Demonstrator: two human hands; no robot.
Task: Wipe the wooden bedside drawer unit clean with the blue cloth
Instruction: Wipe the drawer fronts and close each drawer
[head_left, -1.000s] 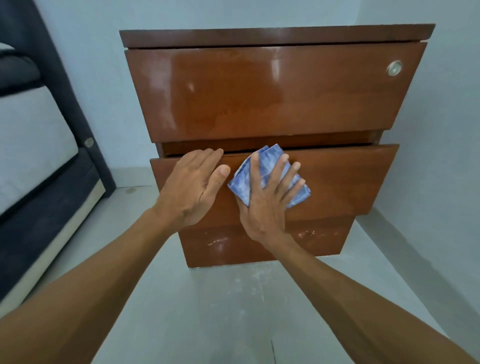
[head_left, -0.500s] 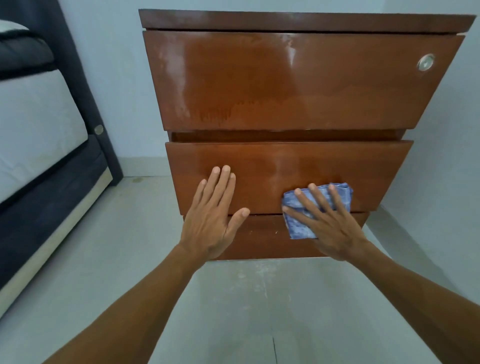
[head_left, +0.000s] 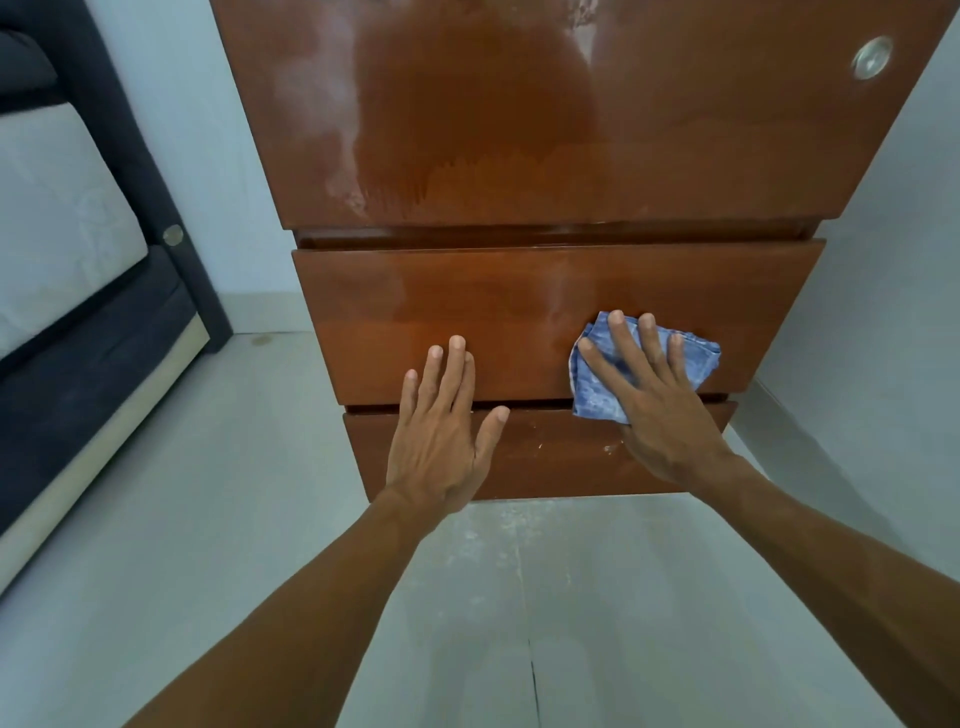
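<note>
The wooden drawer unit (head_left: 545, 156) fills the upper middle of the head view, with three glossy brown drawer fronts. The top front shows pale dusty streaks and a round metal lock at its right. My right hand (head_left: 654, 410) presses the folded blue cloth (head_left: 597, 389) flat against the lower right of the middle drawer front, fingers spread over it. My left hand (head_left: 441, 441) lies flat and empty across the gap between the middle and bottom drawers, fingers slightly apart. The bottom drawer front (head_left: 550, 457) carries white specks.
A dark bed frame with a pale mattress (head_left: 62, 249) stands at the left. Pale walls close in behind and to the right of the unit. Light grey floor (head_left: 467, 623) with dusty marks stretches from the unit toward me.
My right hand has slid the cloth from the middle drawer's upper centre to its lower right. My left hand has dropped lower on the front. The view has moved closer and lower.
</note>
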